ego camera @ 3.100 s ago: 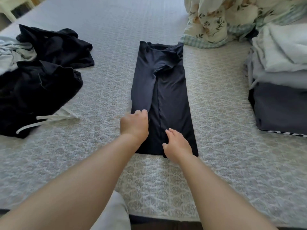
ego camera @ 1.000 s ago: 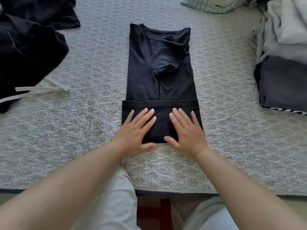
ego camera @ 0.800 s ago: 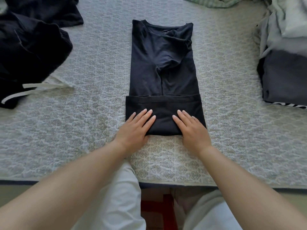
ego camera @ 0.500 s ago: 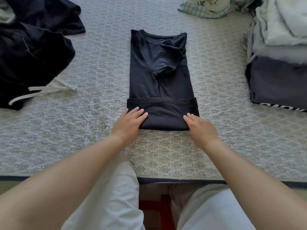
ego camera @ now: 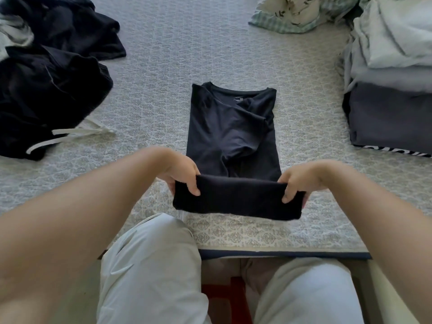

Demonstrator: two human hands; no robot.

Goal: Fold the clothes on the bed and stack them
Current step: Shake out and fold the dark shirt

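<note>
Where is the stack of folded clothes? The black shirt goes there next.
In the head view, the stack of folded clothes sits at the bed's right edge, right of the black shirt.

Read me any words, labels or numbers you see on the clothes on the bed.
White lettering on the band under the dark grey garment in the folded stack: cut off at the edge, unreadable.
Small neck mark inside the black T-shirt collar: too small to read.
No other text.

White lettering on the dark folded garment [ego camera: 388, 122] is cut off; unreadable.
</note>
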